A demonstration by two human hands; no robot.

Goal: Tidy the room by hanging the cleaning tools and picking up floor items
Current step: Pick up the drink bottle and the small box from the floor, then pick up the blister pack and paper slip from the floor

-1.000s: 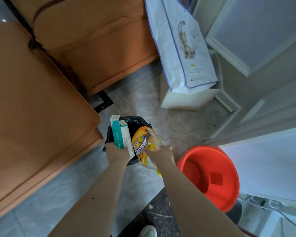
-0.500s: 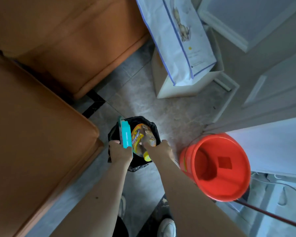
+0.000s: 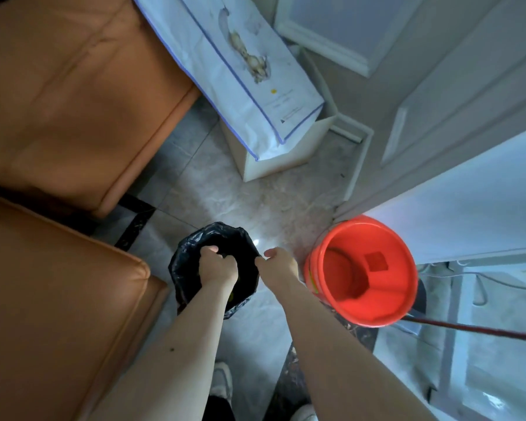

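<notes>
Both hands (image 3: 217,267) (image 3: 278,264) now empty at bin bag (image 3: 182,268).

Left hand (image 3: 217,267) sits over the mouth of the lined bin (image 3: 189,268), partly inside it. Right hand (image 3: 278,264) is just right of the bin rim, fingertips at the liner edge. Bucket (image 3: 362,311) stands on the floor just right of the right hand. Sofa (image 3: 58,299) lies left of the left hand, touching or nearly touching the bin. Box (image 3: 274,165) stands beyond both hands, a paper bag (image 3: 240,71) leaning in it. Shoes (image 3: 222,381) below the forearms.
</notes>
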